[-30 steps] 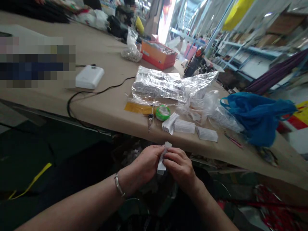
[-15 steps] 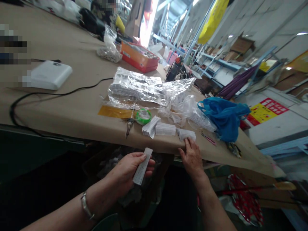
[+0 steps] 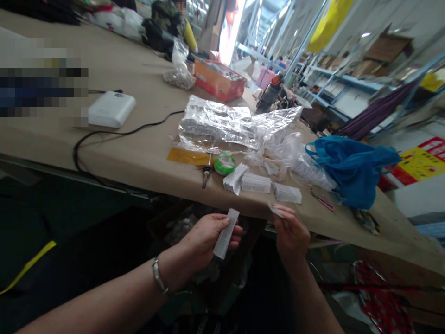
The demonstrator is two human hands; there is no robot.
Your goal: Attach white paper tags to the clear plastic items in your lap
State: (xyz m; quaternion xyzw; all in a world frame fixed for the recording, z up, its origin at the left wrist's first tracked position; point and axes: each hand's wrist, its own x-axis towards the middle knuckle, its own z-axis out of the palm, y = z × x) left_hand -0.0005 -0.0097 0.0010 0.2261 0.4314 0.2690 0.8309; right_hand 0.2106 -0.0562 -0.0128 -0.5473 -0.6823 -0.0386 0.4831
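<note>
blurred slip (image 3: 275,210), perhaps paper, in right hand (image 3: 292,235)

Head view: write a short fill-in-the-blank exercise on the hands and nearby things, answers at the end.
The left hand holds a white strip; a thin pale piece is pinched in the ____ hand.
A bracelet circles the ____ wrist.
The round roll on the table has a ____ rim.
Along the table's near edge lie ____ paper stacks.
Missing words: right; left; green; three.

1 silver bracelet (image 3: 158,276) circles the left wrist (image 3: 171,272).
</note>
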